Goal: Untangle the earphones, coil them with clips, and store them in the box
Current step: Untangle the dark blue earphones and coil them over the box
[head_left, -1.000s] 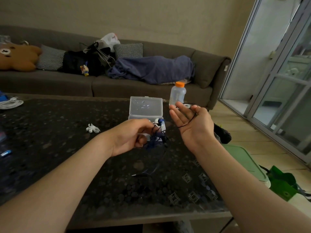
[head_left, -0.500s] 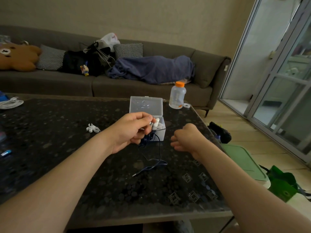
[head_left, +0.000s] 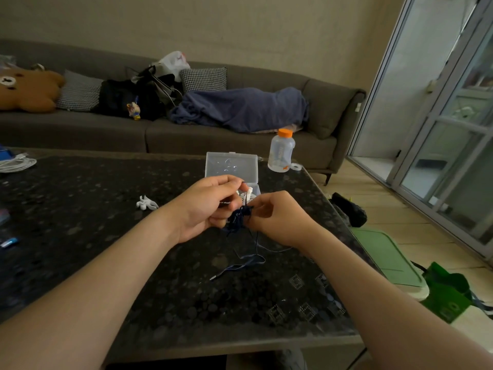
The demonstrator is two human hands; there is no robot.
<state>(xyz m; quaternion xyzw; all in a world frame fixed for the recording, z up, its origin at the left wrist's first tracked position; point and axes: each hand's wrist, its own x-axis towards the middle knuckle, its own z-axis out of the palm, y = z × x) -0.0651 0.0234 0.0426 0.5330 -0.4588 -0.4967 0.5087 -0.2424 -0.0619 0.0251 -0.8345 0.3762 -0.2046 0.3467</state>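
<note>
Earphones (head_left: 239,218) bunched between both hands' fingers (head_left: 234,186), cable trailing onto table (head_left: 106,222)

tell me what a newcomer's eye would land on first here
First the two hands, left hand and right hand, close together mid-frame above the dark table, pinching a knot of dark blue earphones whose cord trails onto the tabletop. Just behind stands an open clear box, with an orange-capped bottle to its right. A brown bear plush lies far left on the sofa.
</note>
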